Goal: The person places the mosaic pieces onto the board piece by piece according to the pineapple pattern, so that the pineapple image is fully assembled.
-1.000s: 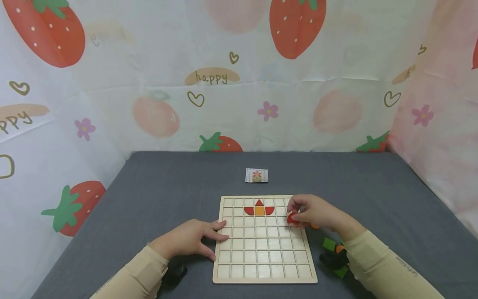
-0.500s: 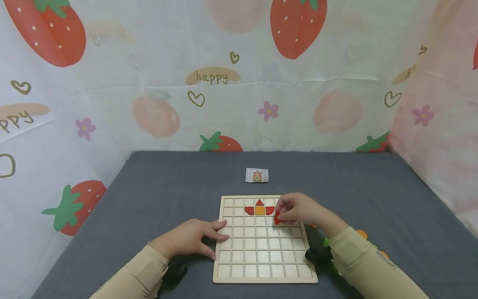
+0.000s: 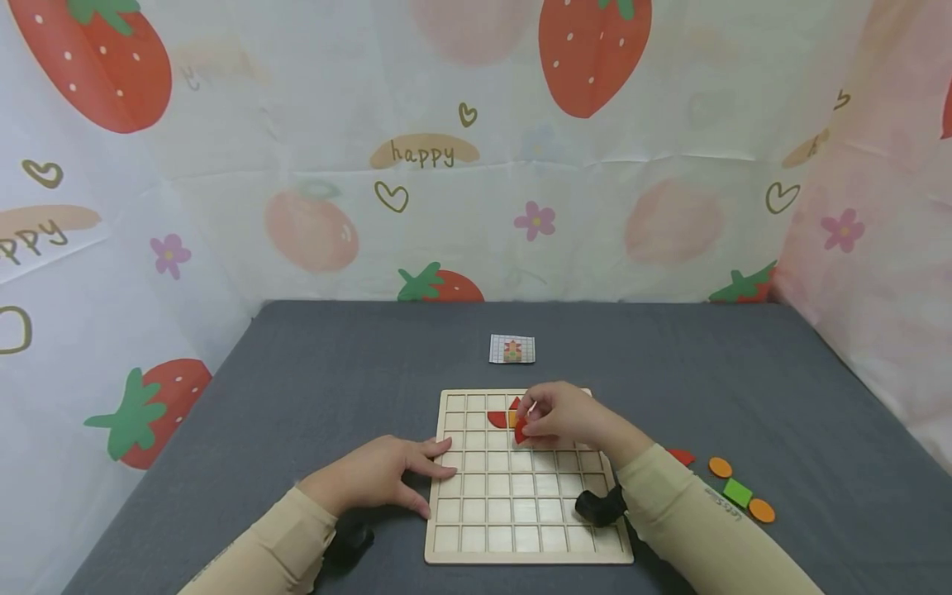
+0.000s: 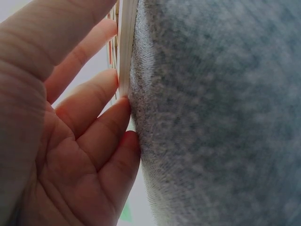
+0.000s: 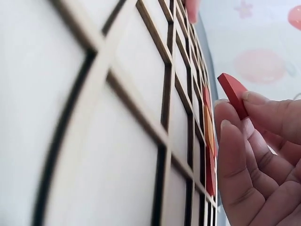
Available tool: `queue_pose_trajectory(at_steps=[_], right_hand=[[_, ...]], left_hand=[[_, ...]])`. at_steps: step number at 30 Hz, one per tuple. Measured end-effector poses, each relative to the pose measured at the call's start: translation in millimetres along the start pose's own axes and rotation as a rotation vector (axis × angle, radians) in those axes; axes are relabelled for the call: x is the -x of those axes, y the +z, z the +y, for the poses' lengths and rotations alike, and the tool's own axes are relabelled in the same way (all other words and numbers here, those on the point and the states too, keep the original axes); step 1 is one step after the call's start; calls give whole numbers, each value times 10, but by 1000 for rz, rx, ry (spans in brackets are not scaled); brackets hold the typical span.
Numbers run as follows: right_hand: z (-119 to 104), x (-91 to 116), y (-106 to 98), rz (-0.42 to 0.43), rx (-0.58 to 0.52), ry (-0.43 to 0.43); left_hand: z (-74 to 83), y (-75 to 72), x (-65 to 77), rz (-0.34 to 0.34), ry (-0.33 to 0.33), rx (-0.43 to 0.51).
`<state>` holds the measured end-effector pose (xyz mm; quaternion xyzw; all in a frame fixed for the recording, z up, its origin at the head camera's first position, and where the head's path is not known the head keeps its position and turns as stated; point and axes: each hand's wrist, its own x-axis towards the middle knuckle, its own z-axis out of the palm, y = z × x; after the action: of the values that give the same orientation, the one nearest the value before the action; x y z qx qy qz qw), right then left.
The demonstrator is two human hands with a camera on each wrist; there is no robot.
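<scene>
My right hand [image 3: 561,417] pinches a red curved-edged wooden piece [image 5: 231,92] between thumb and fingertips, over the upper middle of the gridded wooden board [image 3: 476,504]. In the board's upper rows sit a red triangle [image 3: 515,403], an orange square [image 3: 512,420] and a red quarter-round piece [image 3: 497,420] to its left. Another red piece [image 5: 209,174] in the grid shows in the right wrist view; in the head view my right hand covers it. My left hand [image 3: 375,475] rests at the board's left edge, fingers extended onto the rim and fingertips touching its side [image 4: 125,47].
Right of the board, partly behind my right sleeve, lie a red piece [image 3: 681,456], an orange disc [image 3: 720,468], a green square [image 3: 738,493] and another orange disc [image 3: 762,510]. A small picture card [image 3: 511,349] lies beyond the board on the grey cloth [image 3: 357,364].
My right hand has carried the red piece leftward from the board's right edge to just below the orange square. Loose pieces at the right have come into view. My left hand has stayed put.
</scene>
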<state>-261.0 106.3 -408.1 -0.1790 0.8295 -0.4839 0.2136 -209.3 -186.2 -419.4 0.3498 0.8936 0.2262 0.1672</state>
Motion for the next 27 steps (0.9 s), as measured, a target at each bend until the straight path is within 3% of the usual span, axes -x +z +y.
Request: queue_pose_trajectory(at_steps=[5, 27], right_hand=[[-39, -43, 61, -12, -46, 29], [-84, -186, 199, 10, 67, 65]], left_hand=[[13, -1, 2, -1, 2, 0], [-5, -1, -6, -10, -4, 15]])
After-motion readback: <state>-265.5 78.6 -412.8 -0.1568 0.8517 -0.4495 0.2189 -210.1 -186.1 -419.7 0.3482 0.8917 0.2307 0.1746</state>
